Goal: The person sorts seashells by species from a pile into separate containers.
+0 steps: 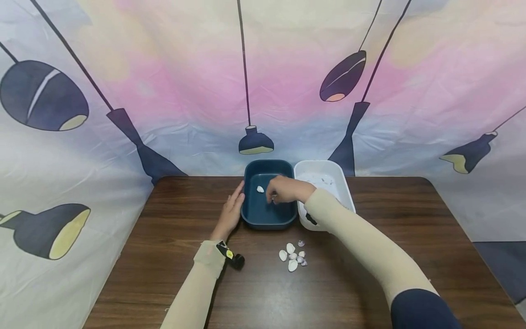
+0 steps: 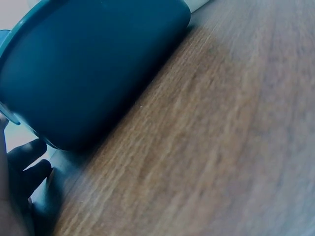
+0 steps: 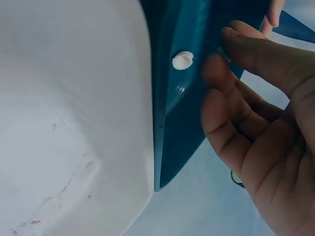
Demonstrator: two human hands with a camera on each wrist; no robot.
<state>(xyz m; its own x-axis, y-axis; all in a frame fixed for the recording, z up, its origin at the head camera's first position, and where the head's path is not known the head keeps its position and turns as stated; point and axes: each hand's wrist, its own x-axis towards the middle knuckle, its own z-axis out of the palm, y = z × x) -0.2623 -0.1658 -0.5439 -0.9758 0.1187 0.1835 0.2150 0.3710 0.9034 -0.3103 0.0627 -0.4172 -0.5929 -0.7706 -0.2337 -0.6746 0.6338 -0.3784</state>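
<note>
Inside the dark teal tray [image 1: 269, 220], a white seashell [image 1: 260, 189] lies on the bottom; the right wrist view shows one white shell [image 3: 182, 60] there too. My right hand [image 1: 285, 189] is over this tray with bent fingers. Between its thumb and fingertips it pinches a small pale shell [image 3: 224, 54], mostly hidden by the fingers. My left hand [image 1: 230, 212] rests its extended fingers along the tray's left side. Nearer to me, a loose group of several white and purplish shells [image 1: 292, 257] lies on the wooden table [image 1: 181, 219].
A white tray [image 1: 348, 194] stands right against the teal one, with small reddish bits on its bottom; my right forearm crosses over it. Behind the table's back edge hangs a cloth [image 1: 197, 91] printed with lamps. Each wrist wears a small camera, the left one [image 1: 236, 261] low over the table.
</note>
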